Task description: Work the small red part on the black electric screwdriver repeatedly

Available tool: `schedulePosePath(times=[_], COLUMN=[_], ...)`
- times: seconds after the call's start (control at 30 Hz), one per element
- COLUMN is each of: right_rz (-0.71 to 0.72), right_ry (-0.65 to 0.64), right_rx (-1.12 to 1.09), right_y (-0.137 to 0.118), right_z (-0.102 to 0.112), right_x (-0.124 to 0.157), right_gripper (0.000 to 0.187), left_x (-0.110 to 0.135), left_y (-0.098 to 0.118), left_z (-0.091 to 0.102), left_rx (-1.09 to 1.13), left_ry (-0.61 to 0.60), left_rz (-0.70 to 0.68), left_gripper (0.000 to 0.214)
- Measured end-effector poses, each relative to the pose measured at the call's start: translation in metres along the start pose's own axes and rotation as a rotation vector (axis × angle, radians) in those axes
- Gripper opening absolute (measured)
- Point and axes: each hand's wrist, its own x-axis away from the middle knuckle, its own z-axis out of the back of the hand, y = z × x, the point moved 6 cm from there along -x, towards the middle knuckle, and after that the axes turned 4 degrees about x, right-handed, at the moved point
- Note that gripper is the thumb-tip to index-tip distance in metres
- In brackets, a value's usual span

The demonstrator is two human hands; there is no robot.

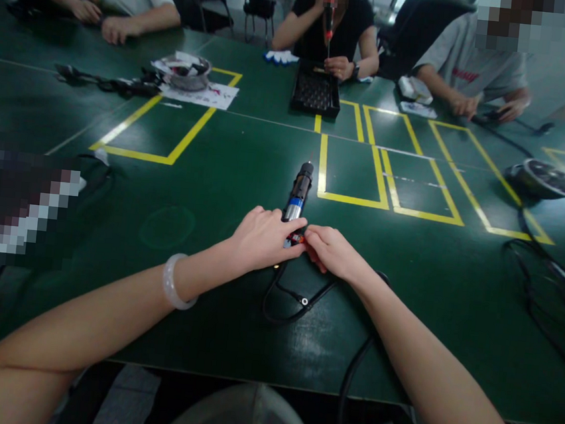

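An electric screwdriver [298, 190] lies on the green table with its inner parts bare: a black front end with a thin tip pointing away from me, then a silver and blue motor section. My left hand [262, 240] is closed around its rear end, thumb and forefinger reaching to the right. Close against it, my right hand [329, 251] pinches a small red-orange part [298, 239] at that rear end; fingers hide most of it. A black cable [285, 320] runs back from there in a loop, passes under my right wrist and drops over the table edge.
Yellow tape outlines [353, 200] mark the green table [239, 148]. Ahead stand a black tray [316, 95] and a metal bowl [188, 73] on paper. At right are a round metal dish [548, 179] and coiled black cables [539, 277]. Several people sit opposite, one holding a red screwdriver [330, 16].
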Motion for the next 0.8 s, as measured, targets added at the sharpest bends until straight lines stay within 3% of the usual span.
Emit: schedulePosePath(times=[0.23,0.43,0.6,0.8], right_rz=[0.024,0.016,-0.002,0.004], right_ry=[0.067,0.192,0.255,0.239], right_rx=[0.095,0.12,0.063,0.046], right_y=[-0.005,0.002,0.016,0.021], right_z=[0.006,0.027,0.036,0.031], right_x=[0.001,0.001,-0.001,-0.004], right_gripper=[0.034,0.036,0.034,0.032], left_x=[0.001,0.006,0.012,0.021], left_y=[-0.002,-0.025,-0.072,-0.155], left_z=[0.001,0.0,-0.003,-0.004], left_rx=[-0.029,-0.05,-0.095,-0.178], left_ry=[0.011,-0.049,-0.131,-0.194], left_rz=[0.014,0.037,0.136,0.297], left_gripper=[0.05,0.057,0.063,0.068])
